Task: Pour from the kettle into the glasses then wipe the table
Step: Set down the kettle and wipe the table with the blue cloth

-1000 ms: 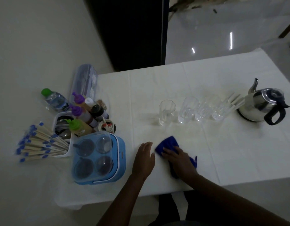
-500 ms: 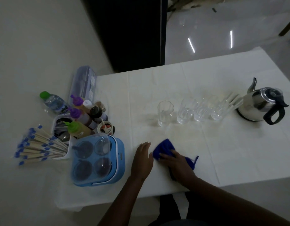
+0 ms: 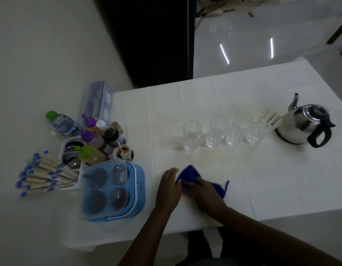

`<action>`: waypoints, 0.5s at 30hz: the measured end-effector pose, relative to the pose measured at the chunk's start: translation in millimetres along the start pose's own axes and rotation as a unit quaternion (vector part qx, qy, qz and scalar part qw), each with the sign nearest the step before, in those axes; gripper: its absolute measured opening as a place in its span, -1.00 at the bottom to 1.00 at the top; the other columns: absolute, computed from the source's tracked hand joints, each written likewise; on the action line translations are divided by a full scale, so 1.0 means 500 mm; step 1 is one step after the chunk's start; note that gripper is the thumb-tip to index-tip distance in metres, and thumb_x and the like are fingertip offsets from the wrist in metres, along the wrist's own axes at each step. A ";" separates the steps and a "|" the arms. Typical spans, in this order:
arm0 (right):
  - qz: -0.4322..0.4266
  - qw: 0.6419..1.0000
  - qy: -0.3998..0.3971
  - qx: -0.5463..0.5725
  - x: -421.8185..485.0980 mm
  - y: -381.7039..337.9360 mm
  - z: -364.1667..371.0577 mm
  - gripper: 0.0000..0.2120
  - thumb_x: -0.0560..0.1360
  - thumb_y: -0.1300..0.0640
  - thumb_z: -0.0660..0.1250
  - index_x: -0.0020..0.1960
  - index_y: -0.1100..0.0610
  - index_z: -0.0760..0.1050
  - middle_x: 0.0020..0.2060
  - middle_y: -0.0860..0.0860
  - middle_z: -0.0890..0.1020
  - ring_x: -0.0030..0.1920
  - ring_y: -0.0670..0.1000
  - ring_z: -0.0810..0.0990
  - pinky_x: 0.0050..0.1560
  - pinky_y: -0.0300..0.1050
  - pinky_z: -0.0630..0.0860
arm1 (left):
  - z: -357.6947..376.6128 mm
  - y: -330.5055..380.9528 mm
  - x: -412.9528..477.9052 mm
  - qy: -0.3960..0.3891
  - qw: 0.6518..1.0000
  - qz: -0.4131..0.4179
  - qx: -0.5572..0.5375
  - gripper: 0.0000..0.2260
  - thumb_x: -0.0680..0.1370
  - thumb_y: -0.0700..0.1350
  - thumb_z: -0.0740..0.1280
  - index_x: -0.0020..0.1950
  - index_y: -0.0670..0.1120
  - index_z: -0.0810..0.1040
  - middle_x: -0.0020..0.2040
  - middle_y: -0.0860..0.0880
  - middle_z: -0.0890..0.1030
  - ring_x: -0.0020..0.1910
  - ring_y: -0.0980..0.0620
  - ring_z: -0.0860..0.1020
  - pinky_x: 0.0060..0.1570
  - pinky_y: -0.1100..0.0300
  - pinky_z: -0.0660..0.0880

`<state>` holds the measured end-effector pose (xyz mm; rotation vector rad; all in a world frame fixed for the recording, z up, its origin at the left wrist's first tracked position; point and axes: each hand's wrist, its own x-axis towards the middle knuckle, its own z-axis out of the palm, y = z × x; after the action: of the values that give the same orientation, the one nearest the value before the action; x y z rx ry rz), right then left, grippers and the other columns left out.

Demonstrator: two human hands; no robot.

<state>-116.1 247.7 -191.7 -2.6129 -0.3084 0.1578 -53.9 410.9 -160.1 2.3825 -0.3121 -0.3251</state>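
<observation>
A steel kettle (image 3: 300, 125) with a black handle stands at the table's right side. Several clear glasses (image 3: 217, 134) form a row to its left, the leftmost glass (image 3: 191, 135) a little apart. My right hand (image 3: 206, 192) presses a blue cloth (image 3: 189, 174) flat on the white table (image 3: 272, 179) near the front edge. My left hand (image 3: 168, 189) lies flat on the table just left of the cloth, fingers touching its edge.
At the left stand a blue lidded box with round compartments (image 3: 112, 191), sauce bottles (image 3: 93, 139), a water bottle (image 3: 60, 123), a clear tall container (image 3: 99, 100) and wrapped chopsticks (image 3: 43, 177). The table's front edge runs close to my arms.
My right hand has slid the blue cloth slightly to the left, toward my left hand. The left hand, kettle and glasses have stayed in place.
</observation>
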 end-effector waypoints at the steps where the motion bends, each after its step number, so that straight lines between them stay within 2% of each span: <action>1: -0.050 0.998 -0.018 -0.023 -0.028 0.017 0.001 -0.47 0.35 0.17 0.41 0.27 -0.14 0.42 0.31 -0.15 0.47 0.29 0.13 0.45 0.22 0.01 0.46 | -0.001 -0.001 0.000 0.000 1.000 -0.001 0.001 -0.63 0.60 -0.13 0.23 0.41 -0.10 0.35 0.42 -0.07 0.39 0.42 0.00 0.29 0.40 0.04 0.27; 2: -0.077 0.996 -0.027 -0.032 -0.052 0.041 -0.002 -0.47 0.34 0.15 0.41 0.26 -0.14 0.42 0.30 -0.16 0.48 0.27 0.11 0.47 0.20 0.01 0.47 | 0.000 -0.004 0.000 0.003 1.000 0.000 0.005 -0.63 0.60 -0.13 0.23 0.41 -0.10 0.35 0.42 -0.07 0.39 0.42 0.00 0.30 0.39 0.03 0.28; 4: -0.076 0.997 -0.009 -0.027 -0.068 0.093 -0.018 -0.56 0.42 0.16 0.29 0.27 -0.13 0.42 0.32 -0.13 0.47 0.29 0.11 0.46 0.23 0.07 0.48 | 0.001 -0.011 -0.005 0.007 1.000 0.008 0.013 -0.64 0.60 -0.14 0.24 0.40 -0.11 0.37 0.40 -0.09 0.41 0.40 -0.03 0.32 0.38 0.00 0.30; 6: -0.002 1.000 0.028 -0.006 -0.049 0.126 -0.037 -0.57 0.46 0.21 0.22 0.29 -0.08 0.43 0.32 -0.07 0.47 0.32 0.14 0.43 0.24 0.13 0.46 | 0.002 -0.021 -0.011 0.010 1.000 0.016 0.020 -0.64 0.58 -0.15 0.26 0.38 -0.13 0.39 0.37 -0.12 0.44 0.39 -0.06 0.35 0.37 -0.03 0.31; 9: 0.155 0.984 0.078 0.034 0.018 0.095 -0.055 -0.44 0.41 0.39 0.26 0.31 -0.05 0.41 0.35 -0.04 0.44 0.39 0.16 0.31 0.35 0.16 0.34 | 0.010 -0.022 -0.016 0.015 0.999 0.019 0.025 -0.65 0.57 -0.16 0.28 0.36 -0.14 0.41 0.34 -0.14 0.46 0.36 -0.09 0.38 0.34 -0.06 0.34; 11: 0.199 0.974 0.089 0.054 0.043 0.056 -0.051 -0.46 0.43 0.40 0.23 0.32 -0.05 0.41 0.36 -0.06 0.43 0.42 0.15 0.26 0.38 0.12 0.24 | 0.017 -0.005 -0.016 0.010 0.999 0.019 0.024 -0.64 0.58 -0.15 0.27 0.37 -0.14 0.40 0.35 -0.12 0.45 0.37 -0.07 0.36 0.35 -0.03 0.33; 12: 0.183 0.979 0.071 0.055 0.040 0.044 -0.045 -0.49 0.46 0.35 0.23 0.32 -0.07 0.40 0.37 -0.08 0.41 0.43 0.14 0.24 0.39 0.11 0.23 | 0.020 0.004 -0.012 0.006 1.000 0.017 0.022 -0.63 0.58 -0.14 0.27 0.38 -0.13 0.39 0.37 -0.11 0.44 0.38 -0.05 0.35 0.36 -0.01 0.32; 15: 0.040 0.999 -0.020 0.009 -0.024 0.066 -0.032 -0.46 0.42 0.23 0.33 0.31 -0.16 0.36 0.38 -0.15 0.39 0.42 0.11 0.26 0.34 0.14 0.32 | 0.033 0.027 -0.001 -0.009 1.000 0.014 0.022 -0.62 0.59 -0.12 0.25 0.40 -0.11 0.37 0.40 -0.07 0.41 0.41 0.00 0.32 0.38 0.03 0.30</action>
<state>-118.9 209.1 -193.5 -2.6079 -0.2144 0.2399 -61.4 391.2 -163.0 2.4174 -0.3640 -0.3299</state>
